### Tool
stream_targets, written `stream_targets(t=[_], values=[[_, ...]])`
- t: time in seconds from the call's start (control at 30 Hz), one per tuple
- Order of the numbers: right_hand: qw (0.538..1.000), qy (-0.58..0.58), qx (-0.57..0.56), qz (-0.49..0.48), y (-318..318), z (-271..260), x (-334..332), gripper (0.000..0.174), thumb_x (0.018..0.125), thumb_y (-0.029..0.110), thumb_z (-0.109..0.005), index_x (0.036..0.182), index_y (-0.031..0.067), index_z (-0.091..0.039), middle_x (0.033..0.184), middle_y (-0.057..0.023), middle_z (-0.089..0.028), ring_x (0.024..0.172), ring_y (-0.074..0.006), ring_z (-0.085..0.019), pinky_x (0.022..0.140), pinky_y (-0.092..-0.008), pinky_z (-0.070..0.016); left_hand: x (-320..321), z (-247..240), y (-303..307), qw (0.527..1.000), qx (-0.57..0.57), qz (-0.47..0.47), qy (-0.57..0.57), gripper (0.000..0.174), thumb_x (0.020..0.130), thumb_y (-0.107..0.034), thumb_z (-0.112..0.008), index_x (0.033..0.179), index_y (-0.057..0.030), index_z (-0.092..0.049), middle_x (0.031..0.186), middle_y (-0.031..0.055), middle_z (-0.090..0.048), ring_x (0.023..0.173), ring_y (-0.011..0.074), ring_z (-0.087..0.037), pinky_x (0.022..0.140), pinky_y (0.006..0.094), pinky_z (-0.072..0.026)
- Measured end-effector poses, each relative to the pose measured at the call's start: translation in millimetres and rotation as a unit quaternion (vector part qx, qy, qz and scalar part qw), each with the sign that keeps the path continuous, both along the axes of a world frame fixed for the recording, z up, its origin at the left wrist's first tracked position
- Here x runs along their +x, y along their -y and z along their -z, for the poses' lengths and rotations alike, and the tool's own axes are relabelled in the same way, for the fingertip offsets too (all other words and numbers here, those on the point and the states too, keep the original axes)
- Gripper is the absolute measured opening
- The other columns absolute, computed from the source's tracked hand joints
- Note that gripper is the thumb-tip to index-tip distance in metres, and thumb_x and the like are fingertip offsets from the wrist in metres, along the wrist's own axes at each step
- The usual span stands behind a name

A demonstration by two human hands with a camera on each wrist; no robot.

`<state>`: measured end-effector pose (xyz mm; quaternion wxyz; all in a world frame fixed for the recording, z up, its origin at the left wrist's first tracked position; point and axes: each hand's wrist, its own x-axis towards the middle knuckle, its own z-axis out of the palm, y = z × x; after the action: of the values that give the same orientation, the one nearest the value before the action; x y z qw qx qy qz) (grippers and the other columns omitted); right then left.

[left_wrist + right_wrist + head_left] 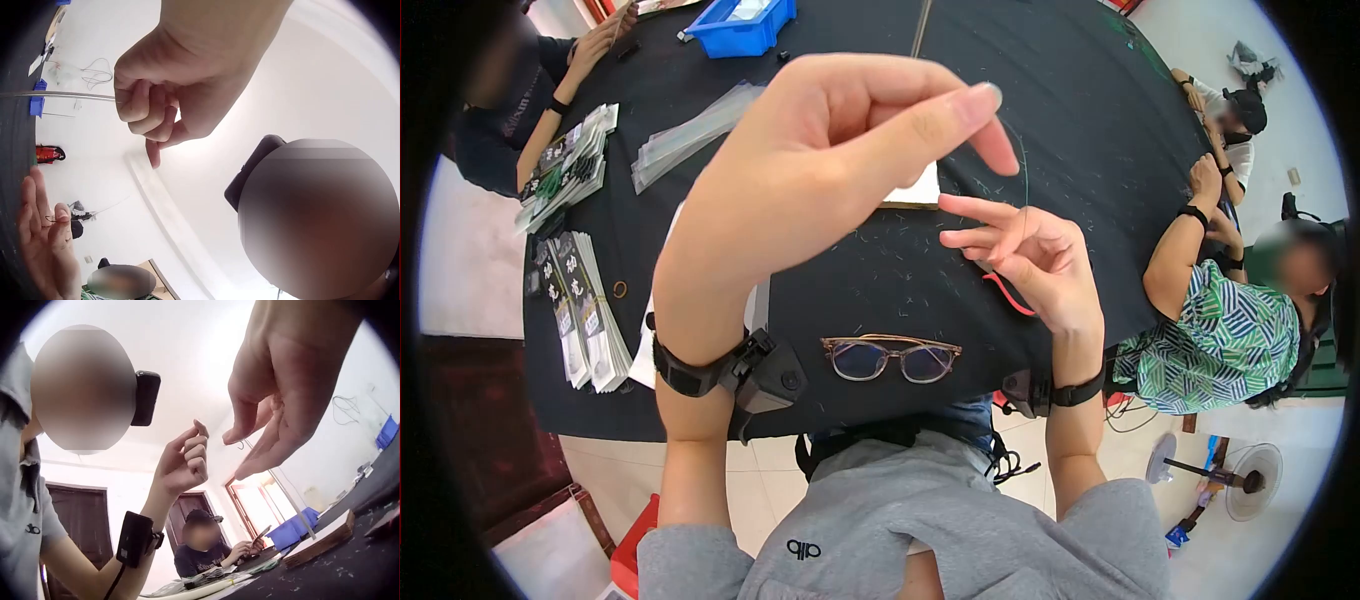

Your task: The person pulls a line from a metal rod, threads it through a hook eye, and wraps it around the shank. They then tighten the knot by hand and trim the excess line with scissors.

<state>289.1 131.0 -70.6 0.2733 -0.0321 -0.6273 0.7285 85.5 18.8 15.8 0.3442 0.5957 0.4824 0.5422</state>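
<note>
My left hand (830, 150) is raised high over the table. Its fingers are curled, thumb against index finger, pinching a thin green line (1026, 170) that runs down toward my right hand (1040, 255). Lower and to the right, that hand holds a small dark hook (51, 219) between thumb and fingers, the other fingers stretched out. A thin metal rod (290, 503) rises from a white-topped wooden block (322, 540); in the head view my left hand partly covers both. A red-handled tool (1008, 296) lies partly hidden under my right hand.
Eyeglasses (890, 360) lie at the table's near edge. Stacked printed packets (580, 310) and clear plastic sleeves (690, 135) are on the left. A blue bin (745, 30) stands at the back. Other people sit left and right around the black-covered table (850, 290).
</note>
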Motion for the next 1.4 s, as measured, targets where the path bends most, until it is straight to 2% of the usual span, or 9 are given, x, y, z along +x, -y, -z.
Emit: stream_targets(t=[0.03, 0.2, 0.33, 0.43, 0.63, 0.77, 0.93, 1.27, 1.4], values=[[1.0, -0.016, 0.006, -0.004, -0.5, 0.4, 1.1, 0.009, 0.085, -0.004, -0.062, 0.092, -0.0004, -0.065, 0.122, -0.0247, -0.057, 0.104, -0.028, -0.063, 0.085, -0.0353, -0.0539, 1.6, -0.8, -0.1, 1.0, -0.006, 0.005, 0.011, 0.032, 0.099, -0.025, -0.048, 0.088, 0.0005, -0.064, 0.054, -0.0108, -0.033, 0.047, -0.0023, -0.027, 0.044, 0.0184, -0.017], [0.999, -0.025, -0.031, -0.011, 1.9, 15.4, 13.9, 0.008, 0.086, -0.007, -0.06, 0.09, -0.0023, -0.065, 0.098, -0.0146, -0.062, 0.086, -0.0209, -0.066, 0.073, -0.03, -0.0547, 16.3, -0.3, -1.4, 0.999, -0.029, -0.027, 0.017, 0.032, 0.1, -0.023, -0.046, 0.088, 0.0012, -0.063, 0.055, -0.0103, -0.032, 0.047, -0.0022, -0.025, 0.044, 0.0189, -0.016], [0.999, -0.02, -0.047, 0.005, 2.4, 26.9, 27.8, 0.011, 0.084, -0.008, -0.063, 0.093, -0.004, -0.066, 0.082, -0.0122, -0.066, 0.074, -0.0193, -0.069, 0.067, -0.0267, -0.0551, 33.9, -4.9, -3.2, 0.998, -0.045, -0.025, 0.038, 0.034, 0.101, -0.024, -0.041, 0.089, 0.0019, -0.06, 0.054, -0.0105, -0.03, 0.045, -0.0018, -0.022, 0.043, 0.0197, -0.0151], [0.997, 0.027, -0.075, 0.023, -0.3, 18.5, 43.3, 0.011, 0.082, -0.006, -0.066, 0.093, -0.0042, -0.068, 0.08, -0.0132, -0.07, 0.075, -0.019, -0.07, 0.065, -0.0251, -0.0555, 53.8, -8.6, -7.2, 0.997, -0.057, -0.034, 0.043, 0.034, 0.103, -0.026, -0.038, 0.09, 0.0007, -0.056, 0.054, -0.0108, -0.027, 0.044, -0.001, -0.018, 0.042, 0.0201, -0.0147], [0.998, -0.004, -0.063, 0.01, -17.9, 31.7, 64.6, 0.015, 0.08, -0.002, -0.07, 0.095, -0.0042, -0.069, 0.08, -0.0134, -0.071, 0.076, -0.0187, -0.07, 0.064, -0.0251, -0.0566, 85.8, -19.2, -18.2, 0.994, -0.06, -0.015, 0.095, 0.03, 0.104, -0.025, -0.035, 0.091, -0.002, -0.049, 0.054, -0.0106, -0.022, 0.043, 0.0007, -0.019, 0.041, 0.0206, -0.0154], [0.998, -0.001, -0.067, 0.013, -27.8, 30.3, 75.9, 0.007, 0.082, 0.0, -0.07, 0.087, -0.0033, -0.067, 0.079, -0.0127, -0.071, 0.076, -0.019, -0.07, 0.068, -0.0269, -0.0566, 103.6, -19.1, -24.8, 0.994, -0.048, -0.043, 0.087, 0.03, 0.104, -0.026, -0.033, 0.092, -0.0032, -0.049, 0.054, -0.0103, -0.021, 0.043, 0.001, -0.019, 0.041, 0.0205, -0.0158], [0.996, -0.062, -0.044, -0.043, -26.5, 39.5, 73.2, 0.002, 0.087, 0.0, -0.063, 0.087, -0.0015, -0.062, 0.106, -0.015, -0.064, 0.091, -0.0161, -0.06, 0.081, -0.0303, -0.05, 117.6, -20.3, -16.2, 0.983, -0.074, -0.093, 0.142, 0.031, 0.105, -0.027, -0.033, 0.095, -0.0044, -0.052, 0.055, -0.0098, -0.02, 0.043, 0.0013, -0.017, 0.042, 0.0209, -0.016], [0.99, -0.068, -0.08, -0.094, 3.1, 36.2, 63.2, 0.006, 0.086, 0.004, -0.066, 0.089, -0.0005, -0.064, 0.124, -0.0185, -0.058, 0.118, -0.0271, -0.055, 0.1, -0.0403, -0.0437, 122.9, -25.2, 3.7, 0.971, -0.09, -0.096, 0.201, 0.03, 0.104, -0.026, -0.036, 0.099, -0.0028, -0.055, 0.056, -0.0096, -0.017, 0.044, 0.0014, -0.016, 0.042, 0.0213, -0.0157], [0.991, -0.067, -0.068, -0.091, 14.3, 36.7, 56.4, 0.005, 0.086, 0.002, -0.065, 0.091, -0.0006, -0.064, 0.126, -0.0192, -0.057, 0.119, -0.0274, -0.054, 0.1, -0.0395, -0.0442, 117.9, -25.1, 7.2, 0.97, -0.083, -0.083, 0.215, 0.032, 0.104, -0.025, -0.036, 0.102, -0.0013, -0.057, 0.057, -0.0094, -0.017, 0.045, 0.0011, -0.016, 0.042, 0.0211, -0.0151]])
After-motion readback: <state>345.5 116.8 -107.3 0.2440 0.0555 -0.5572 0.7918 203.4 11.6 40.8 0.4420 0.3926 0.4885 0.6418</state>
